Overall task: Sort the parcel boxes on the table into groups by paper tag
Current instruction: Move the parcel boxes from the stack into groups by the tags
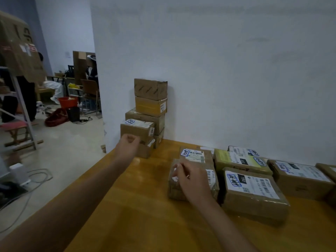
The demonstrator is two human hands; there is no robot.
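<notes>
L hand (pixel 130 142) loosely curled, empty, at the tagged box (pixel 136 128) fronting the corner stack (pixel 150 99). R hand (pixel 190 176) fingers on flat parcel (pixel 192 180); grip unclear. Other parcels in row along table (pixel 138 206). Risk: nudging stack, tall & uneven, could topple.

two bare, sleeveless forearms (pixel 76 197)

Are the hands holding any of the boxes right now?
Neither clearly grips one. The left hand is loosely curled in front of the stacked boxes; the right hand rests on top of a flat parcel.
</notes>
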